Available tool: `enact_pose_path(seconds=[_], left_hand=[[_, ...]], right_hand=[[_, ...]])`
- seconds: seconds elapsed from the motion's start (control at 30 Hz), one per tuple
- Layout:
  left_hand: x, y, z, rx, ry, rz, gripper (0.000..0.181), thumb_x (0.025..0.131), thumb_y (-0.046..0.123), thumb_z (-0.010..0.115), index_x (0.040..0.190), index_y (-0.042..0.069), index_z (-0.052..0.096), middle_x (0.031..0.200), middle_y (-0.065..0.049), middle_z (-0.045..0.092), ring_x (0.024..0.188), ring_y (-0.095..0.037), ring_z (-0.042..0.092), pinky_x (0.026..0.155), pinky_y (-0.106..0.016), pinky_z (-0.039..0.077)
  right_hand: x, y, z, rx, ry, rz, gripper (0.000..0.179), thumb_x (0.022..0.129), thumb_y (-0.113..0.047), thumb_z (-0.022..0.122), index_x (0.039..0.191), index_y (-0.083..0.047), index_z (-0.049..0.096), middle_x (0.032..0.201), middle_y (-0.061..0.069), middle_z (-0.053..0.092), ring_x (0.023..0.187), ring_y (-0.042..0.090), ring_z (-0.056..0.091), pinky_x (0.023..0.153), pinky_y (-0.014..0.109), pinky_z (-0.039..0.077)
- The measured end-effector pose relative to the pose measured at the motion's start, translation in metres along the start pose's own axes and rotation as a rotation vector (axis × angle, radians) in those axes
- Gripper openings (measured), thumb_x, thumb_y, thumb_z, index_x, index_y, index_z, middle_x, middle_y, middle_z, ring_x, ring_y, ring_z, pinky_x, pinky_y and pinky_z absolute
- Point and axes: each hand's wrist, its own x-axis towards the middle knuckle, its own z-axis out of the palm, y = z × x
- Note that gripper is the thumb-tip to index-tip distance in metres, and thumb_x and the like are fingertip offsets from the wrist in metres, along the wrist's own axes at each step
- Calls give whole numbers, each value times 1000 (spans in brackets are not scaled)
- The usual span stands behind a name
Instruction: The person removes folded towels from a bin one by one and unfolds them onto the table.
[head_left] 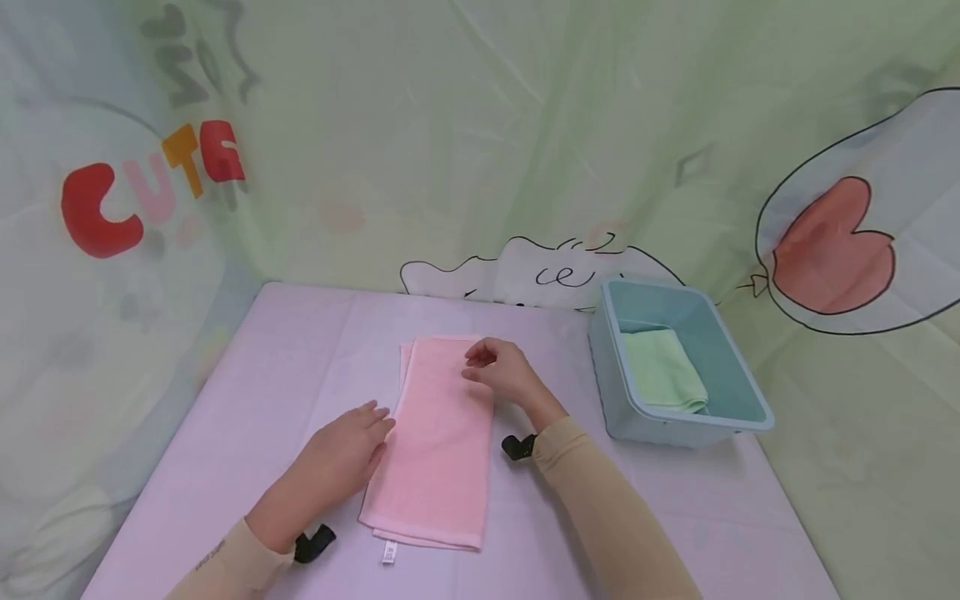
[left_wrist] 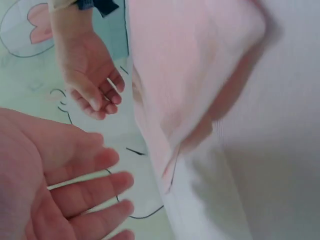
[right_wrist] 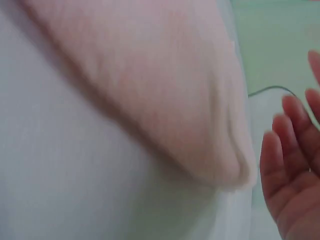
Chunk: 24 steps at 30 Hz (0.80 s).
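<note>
1. Pink towel (head_left: pixel 442 442) lies folded into a long strip on the lilac tabletop (head_left: pixel 300 358), running from near to far, left of the blue bin (head_left: pixel 660 427).
2. Its layers do not quite line up: an under layer peeks out at the far left corner and along the near edge, where a white label (head_left: pixel 389 552) sticks out.
3. Left hand (head_left: pixel 341 450) is at the towel's left edge, fingers nearly straight and relaxed, gripping nothing; whether the fingertips touch cloth I cannot tell.
4. Right hand (head_left: pixel 510 375) is over the far right part, fingers loosely bent with nothing held between them.
5. It should handle as light, soft and limp, with a slightly grippy nap; breakage is no concern, but loose layers could slide apart or sag.
6. Best hold, I judge: pinch all layers together at two corners of one short edge, thumbs on top and fingers beneath, leaving the label free.
7. Green cloth (head_left: pixel 660 367) lies folded inside the bin.
</note>
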Motion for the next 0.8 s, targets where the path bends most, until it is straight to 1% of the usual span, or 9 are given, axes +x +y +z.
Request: enact_pose_path(seconds=[0.1, 0.2, 0.3, 0.37, 0.43, 0.53, 0.63, 0.73, 0.8], left_hand=[[11, -9, 3, 58, -22, -47, 47, 104, 20, 70, 146, -1, 64, 158, -21, 58, 154, -43, 48, 125, -58, 42], [19, -17, 5, 80, -61, -78, 53, 106, 23, 68, 152, -2, 57, 165, -23, 49, 159, -47, 39, 127, -64, 36], [25, -23, 7, 76, -97, -97, 57, 106, 26, 68, 154, -2, 55, 168, -24, 45, 161, -48, 34, 128, -68, 32], [28, -26, 9, 69, -124, -109, 58, 107, 29, 66, 155, -1, 54, 170, -23, 43, 162, -48, 31, 129, -69, 29], [30, -29, 12, 65, -143, -118, 58, 108, 31, 64, 156, 0, 54, 171, -23, 41, 163, -48, 30, 129, -69, 28], [32, -32, 16, 58, -153, -119, 56, 109, 31, 63, 155, 1, 56, 170, -23, 42, 162, -48, 30, 129, -70, 28], [33, -34, 20, 54, -156, -111, 54, 108, 30, 64, 153, 1, 57, 169, -24, 43, 161, -50, 32, 127, -72, 29], [33, -36, 23, 56, -169, -108, 54, 108, 29, 64, 153, 1, 57, 169, -25, 43, 160, -51, 33, 127, -72, 30], [33, -37, 24, 57, -174, -104, 54, 108, 28, 64, 153, 0, 57, 168, -25, 44, 160, -51, 34, 126, -72, 31]], right_hand=[[2, -6, 9, 65, -125, -96, 24, 92, -12, 85, 115, -12, 77, 118, 6, 77, 112, 26, 73, 97, 38, 61], [4, -14, 21, 89, -234, -169, 27, 93, -9, 84, 119, -13, 78, 126, 11, 77, 118, 32, 74, 102, 42, 60], [5, -22, 36, 68, -322, -217, 30, 93, -10, 83, 123, -14, 78, 130, 13, 76, 120, 34, 72, 103, 39, 60], [6, -27, 45, 48, -375, -243, 33, 94, -11, 83, 126, -15, 77, 131, 13, 76, 122, 34, 71, 102, 37, 58], [7, -31, 54, 28, -420, -257, 34, 94, -12, 82, 128, -15, 77, 131, 11, 76, 122, 30, 70, 100, 33, 57], [9, -33, 66, 21, -468, -254, 35, 94, -11, 81, 128, -16, 77, 129, 6, 77, 117, 24, 69, 97, 29, 56], [12, -32, 75, -12, -481, -246, 33, 92, -10, 82, 124, -19, 78, 120, -1, 78, 106, 15, 67, 93, 26, 54], [14, -30, 80, -76, -490, -257, 30, 91, -12, 84, 120, -20, 80, 107, -5, 77, 96, 11, 63, 88, 24, 50], [15, -30, 83, -120, -503, -275, 29, 91, -14, 85, 118, -20, 80, 102, -7, 76, 92, 10, 62, 85, 24, 50]])
